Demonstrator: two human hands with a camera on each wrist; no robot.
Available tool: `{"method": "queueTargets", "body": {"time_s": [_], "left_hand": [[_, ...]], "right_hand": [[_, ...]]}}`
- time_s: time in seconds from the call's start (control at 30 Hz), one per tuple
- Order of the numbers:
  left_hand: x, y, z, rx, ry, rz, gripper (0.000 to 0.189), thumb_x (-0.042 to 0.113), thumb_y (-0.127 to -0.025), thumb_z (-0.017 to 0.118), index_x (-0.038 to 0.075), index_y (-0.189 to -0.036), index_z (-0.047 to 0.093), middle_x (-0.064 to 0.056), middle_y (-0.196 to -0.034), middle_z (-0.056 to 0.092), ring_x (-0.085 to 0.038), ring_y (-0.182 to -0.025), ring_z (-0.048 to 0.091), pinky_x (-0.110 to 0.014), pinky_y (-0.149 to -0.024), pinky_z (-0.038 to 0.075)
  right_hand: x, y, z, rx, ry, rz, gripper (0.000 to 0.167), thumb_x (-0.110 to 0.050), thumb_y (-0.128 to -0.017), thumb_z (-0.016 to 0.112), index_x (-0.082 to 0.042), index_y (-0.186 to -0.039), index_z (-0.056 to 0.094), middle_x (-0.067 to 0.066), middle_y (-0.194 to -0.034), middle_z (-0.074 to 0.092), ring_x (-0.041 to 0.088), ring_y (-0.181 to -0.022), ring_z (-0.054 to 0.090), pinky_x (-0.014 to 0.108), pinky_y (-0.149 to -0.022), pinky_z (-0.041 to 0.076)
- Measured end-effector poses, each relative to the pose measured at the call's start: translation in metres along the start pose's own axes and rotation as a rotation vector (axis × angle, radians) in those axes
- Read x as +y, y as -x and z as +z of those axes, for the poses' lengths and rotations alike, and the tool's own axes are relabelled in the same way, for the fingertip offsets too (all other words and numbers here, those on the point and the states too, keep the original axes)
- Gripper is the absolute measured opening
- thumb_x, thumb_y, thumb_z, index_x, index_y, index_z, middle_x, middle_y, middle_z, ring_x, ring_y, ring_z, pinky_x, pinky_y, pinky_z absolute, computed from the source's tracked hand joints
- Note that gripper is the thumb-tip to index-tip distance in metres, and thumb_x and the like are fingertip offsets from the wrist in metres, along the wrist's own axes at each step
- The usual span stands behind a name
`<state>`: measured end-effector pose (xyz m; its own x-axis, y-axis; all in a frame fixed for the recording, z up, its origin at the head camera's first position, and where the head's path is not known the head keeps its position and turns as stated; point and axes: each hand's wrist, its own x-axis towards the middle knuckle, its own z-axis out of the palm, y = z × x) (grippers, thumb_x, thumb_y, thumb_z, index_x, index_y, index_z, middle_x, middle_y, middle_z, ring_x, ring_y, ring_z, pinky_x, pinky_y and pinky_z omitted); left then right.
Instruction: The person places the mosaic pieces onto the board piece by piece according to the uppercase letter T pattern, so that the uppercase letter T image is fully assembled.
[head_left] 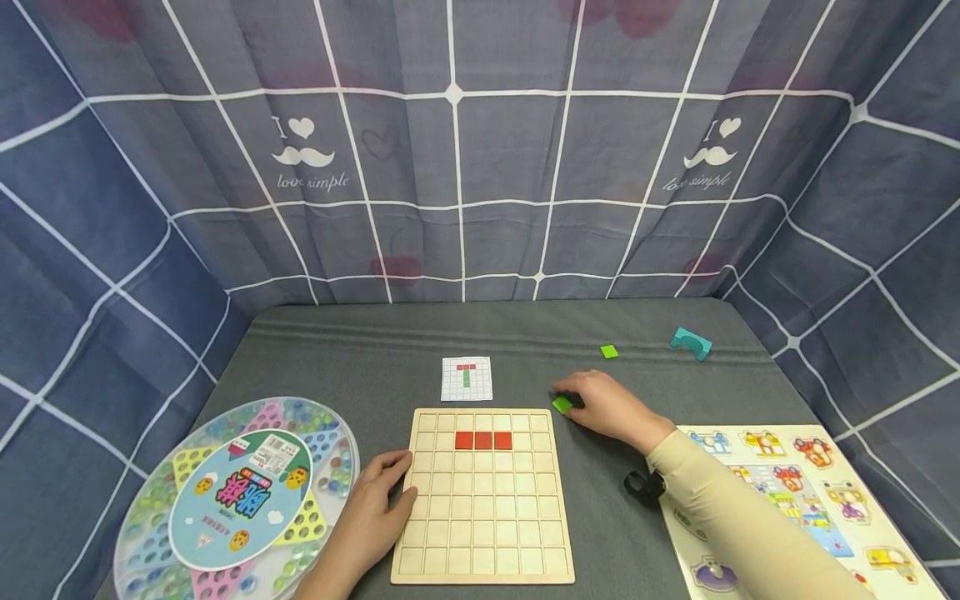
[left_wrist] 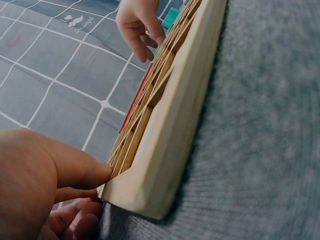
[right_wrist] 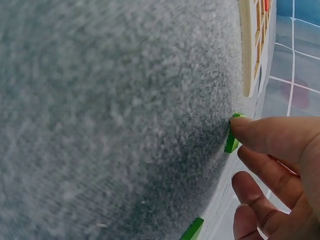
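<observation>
From here I see the green tile [head_left: 562,404] on the right half of the desk [head_left: 330,358], just beyond the far right corner of the board [head_left: 483,483]. The right hand [head_left: 611,408] has it at the fingertips: thumb pressed to one side and index finger close against the other, a light pinch, with the remaining fingers loosely bent and holding nothing. Whether the tile is off the cloth, I can't tell.

The left hand [head_left: 367,512] is relaxed and partly spread, thumb and fingertips resting against the board's left edge.

I'd expect the tile to be very light, stiff and hardly fragile, perhaps a little slick on its flat faces. Being thin, it is best taken by two opposite edges, thumb to index, leaving its underside free.

It looks square, so it has no real long axis; its edges sit askew to the board's grid. The spare tile [head_left: 609,352], farther back, is askew too. The board lies flat and nearly square to the desk's front, its red tiles [head_left: 483,440] making a row from left to right, as does the red bar on the card [head_left: 452,390] behind.
</observation>
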<state>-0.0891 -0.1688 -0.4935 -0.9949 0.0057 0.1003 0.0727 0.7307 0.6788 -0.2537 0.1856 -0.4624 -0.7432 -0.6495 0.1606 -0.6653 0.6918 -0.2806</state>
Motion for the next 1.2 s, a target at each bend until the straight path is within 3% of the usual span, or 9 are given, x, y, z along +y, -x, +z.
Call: {"method": "queueTargets", "body": {"time_s": [0.3,0.9,1.2], "left_hand": [[-0.001,0.0,0.0,-0.002,0.002,0.003,0.05,0.013,-0.092,0.071,-0.001,-0.138,0.057,-0.01,-0.139,0.052,-0.031,-0.13,0.047,-0.051,-0.102,0.041],[0.001,0.0,0.0,0.007,-0.005,0.002,0.05,0.013,-0.091,0.071,-0.002,-0.137,0.058,-0.01,-0.138,0.053,-0.032,-0.129,0.047,-0.051,-0.101,0.041],[0.001,0.0,0.0,0.005,-0.003,-0.002,0.05,0.013,-0.091,0.071,-0.002,-0.137,0.058,-0.009,-0.138,0.053,-0.031,-0.129,0.047,-0.051,-0.102,0.041]], "right_hand": [[0.002,0.002,0.0,-0.026,-0.016,0.031,0.034,-0.007,-0.085,0.076,-0.002,-0.119,0.071,0.008,-0.109,0.071,0.026,-0.101,0.066,0.043,-0.086,0.052],[0.005,0.008,0.001,0.032,0.006,0.017,0.028,-0.011,-0.085,0.078,-0.003,-0.112,0.074,0.006,-0.099,0.071,0.022,-0.093,0.066,0.041,-0.082,0.053],[-0.018,0.009,-0.009,0.06,-0.011,-0.004,0.029,-0.016,-0.085,0.079,-0.006,-0.112,0.075,0.003,-0.099,0.07,0.02,-0.092,0.064,0.039,-0.08,0.052]]}}
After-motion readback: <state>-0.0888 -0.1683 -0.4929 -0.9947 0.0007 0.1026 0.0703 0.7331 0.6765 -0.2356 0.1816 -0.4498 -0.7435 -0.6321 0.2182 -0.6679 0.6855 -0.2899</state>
